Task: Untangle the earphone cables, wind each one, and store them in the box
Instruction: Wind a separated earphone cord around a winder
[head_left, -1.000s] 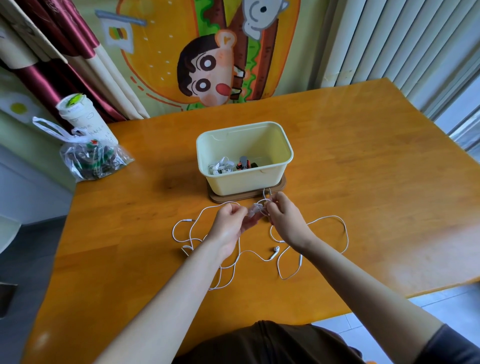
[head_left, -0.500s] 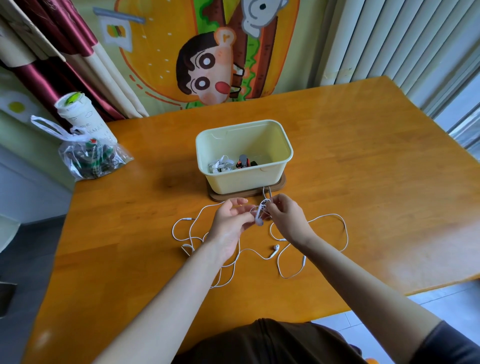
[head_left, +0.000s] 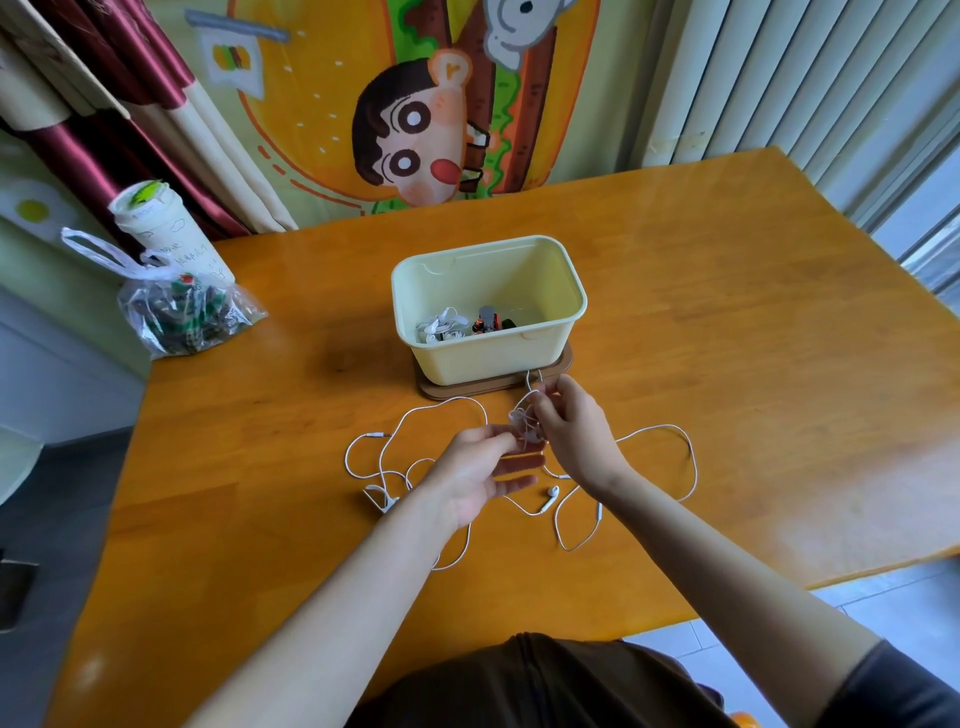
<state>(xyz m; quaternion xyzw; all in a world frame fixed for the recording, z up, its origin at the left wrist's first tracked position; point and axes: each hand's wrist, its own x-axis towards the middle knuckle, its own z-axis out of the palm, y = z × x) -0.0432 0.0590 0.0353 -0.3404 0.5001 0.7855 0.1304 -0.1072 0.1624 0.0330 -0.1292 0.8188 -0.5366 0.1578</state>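
Centrally, earphone cables (head_left: 521, 422), pinched by right hand (head_left: 576, 434)

The table (head_left: 727, 322) is orange-brown wood under a smooth, glossy varnish that catches the window light. The box (head_left: 488, 358) on it is pale yellow plastic, smooth with a soft sheen, and sits on a brown base (head_left: 563, 364) that looks like matt wood. The earphone cables (head_left: 550, 493) are smooth white plastic, the bag (head_left: 187, 322) is clear, crinkled, shiny plastic, the white cup (head_left: 171, 234) looks like matt paper, the dark red curtain (head_left: 98, 156) is lustrous satiny cloth, and the person's dark top (head_left: 545, 686) is matt cloth.
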